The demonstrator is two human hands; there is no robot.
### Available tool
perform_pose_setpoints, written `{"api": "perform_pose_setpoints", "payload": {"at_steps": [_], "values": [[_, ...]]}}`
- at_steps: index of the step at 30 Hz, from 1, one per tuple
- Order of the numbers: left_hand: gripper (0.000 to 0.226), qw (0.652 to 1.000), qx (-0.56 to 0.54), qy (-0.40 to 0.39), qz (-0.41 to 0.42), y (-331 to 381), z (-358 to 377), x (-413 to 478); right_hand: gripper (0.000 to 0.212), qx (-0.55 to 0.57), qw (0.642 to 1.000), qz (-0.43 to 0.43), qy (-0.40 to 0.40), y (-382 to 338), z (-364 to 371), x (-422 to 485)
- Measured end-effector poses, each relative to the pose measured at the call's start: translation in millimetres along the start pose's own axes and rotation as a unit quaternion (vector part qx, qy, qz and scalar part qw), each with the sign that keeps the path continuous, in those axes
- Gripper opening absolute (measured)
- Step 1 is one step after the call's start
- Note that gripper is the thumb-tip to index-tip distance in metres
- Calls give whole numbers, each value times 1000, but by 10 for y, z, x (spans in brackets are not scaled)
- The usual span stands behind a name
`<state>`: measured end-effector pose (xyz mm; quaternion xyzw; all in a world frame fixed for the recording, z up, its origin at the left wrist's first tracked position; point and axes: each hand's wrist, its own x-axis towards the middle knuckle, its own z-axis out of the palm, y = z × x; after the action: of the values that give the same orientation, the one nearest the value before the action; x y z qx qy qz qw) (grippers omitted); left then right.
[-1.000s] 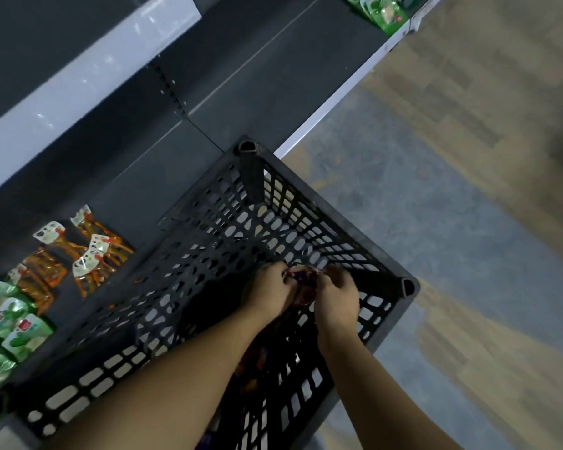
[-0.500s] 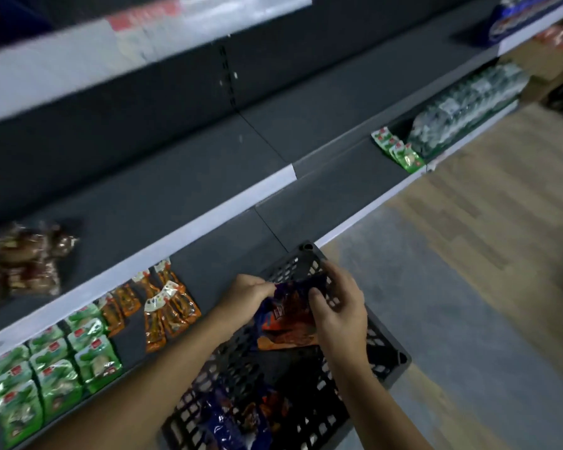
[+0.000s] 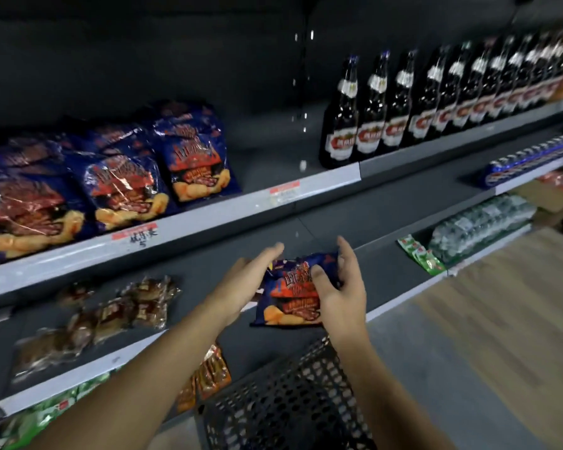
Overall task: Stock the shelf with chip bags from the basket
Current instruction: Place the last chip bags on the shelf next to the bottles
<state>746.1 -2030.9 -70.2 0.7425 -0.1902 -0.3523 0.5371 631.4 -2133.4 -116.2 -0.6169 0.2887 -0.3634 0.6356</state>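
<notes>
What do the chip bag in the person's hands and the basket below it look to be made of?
Chip bag: glossy printed plastic film, possibly foil-lined, judging by its crinkles and sharp highlights. Basket: apparently matte black moulded plastic, its wall a regular lattice of perforations.

- chip bag [image 3: 290, 295]: dark blue, red-orange flame print
- basket [image 3: 286, 397]: black, hole-grid pattern
- shelf [image 3: 403, 203]: dark grey, white front strip
- bottles [image 3: 342, 125]: dark, red-white labels
- floor [image 3: 501, 303]: tan wood grain

Both arms out. L hand [image 3: 244, 284] lies flat on chip bag [image 3: 286, 300] left side; R hand [image 3: 342, 293] pinches its right side.
</notes>
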Motion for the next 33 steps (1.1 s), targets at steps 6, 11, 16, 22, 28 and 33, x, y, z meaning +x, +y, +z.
{"api": "perform_pose_setpoints", "payload": {"at_steps": [6, 11, 16, 22, 28, 33], "values": [[23, 993, -26, -39, 107, 529, -137, -132, 58, 55, 998, -31, -20, -627, 162, 469], [23, 975, -51, 99, 190, 899, -161, 112, 47, 98, 988, 8, -120, -994, 248, 1057], [38, 952, -22, 233, 197, 1236, -85, 646, 24, 78, 961, 31, -263, -1083, 236, 1787], [30, 930, 18, 342, 135, 1392, 40, 1271, 21, 60, 960, 5, -273, -952, 516, 2609], [56, 901, 125, 396, 127, 1274, -19, 1475, 19, 61, 966, 4, -250, -825, 904, 3008], [57, 889, 188, 389, 149, 1200, 23, 1593, 18, 72, 977, 11, -198, -856, 1236, 3224]]}}
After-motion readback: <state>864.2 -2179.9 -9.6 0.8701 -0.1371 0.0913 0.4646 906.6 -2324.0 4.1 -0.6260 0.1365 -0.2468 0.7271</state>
